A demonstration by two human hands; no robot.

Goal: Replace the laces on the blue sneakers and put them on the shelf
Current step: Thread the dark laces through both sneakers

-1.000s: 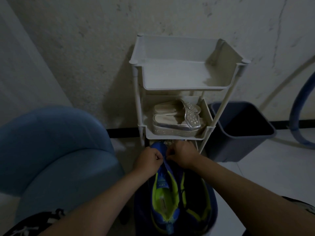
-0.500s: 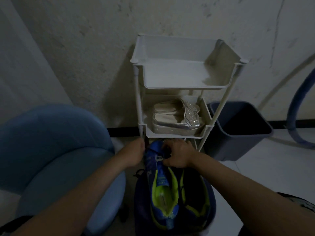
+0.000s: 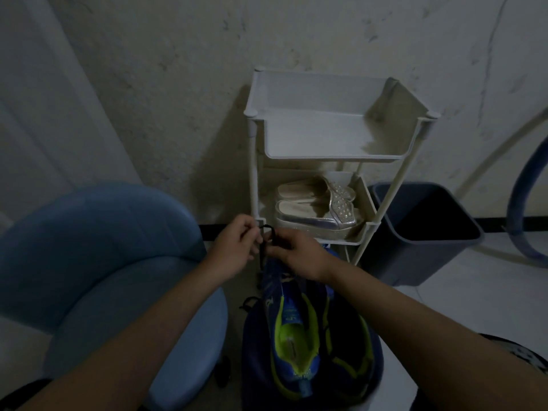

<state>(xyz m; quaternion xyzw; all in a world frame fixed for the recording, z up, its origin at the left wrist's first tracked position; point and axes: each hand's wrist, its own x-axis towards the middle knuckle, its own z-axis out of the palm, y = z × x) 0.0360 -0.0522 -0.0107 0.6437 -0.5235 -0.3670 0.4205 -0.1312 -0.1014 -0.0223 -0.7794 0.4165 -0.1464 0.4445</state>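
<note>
Black lace (image 3: 262,247): a thin dark cord in the middle of the frame, held between both hands just above the toes of the sneakers. 1 end hangs down. We cannot tell if it already passes through an eyelet.
Left hand (image 3: 237,247): the fingers are curled and pinch the lace near its upper loop.
Right hand (image 3: 299,256): the fingers are curled on the same lace from the other side. The 2 hands almost touch.
Blue sneakers (image 3: 296,336): at the lower centre of the frame, side by side, yellow-green lining turned up to us. They lie on something dark that we cannot identify, and they are not yet on the shelf.
Shelf (image 3: 332,157): white, at the upper centre. We see nothing on the top tier. Silver sandals (image 3: 314,209) fill the middle tier.
Dim light: the dark lace against the dark shoe is hard to see, so we think an eyelet can be missed or skipped.
Unheld shoes: no hand holds them, so a strong pull on the lace may drag 1 off its support.
Hanging end: if it slips from the fingers, it may drop into the gap beside the blue chair (image 3: 103,262).
Thin shelf legs: a hard push when placing the pair may shake the shelf toward the dark bin (image 3: 424,241) just beside it.
</note>
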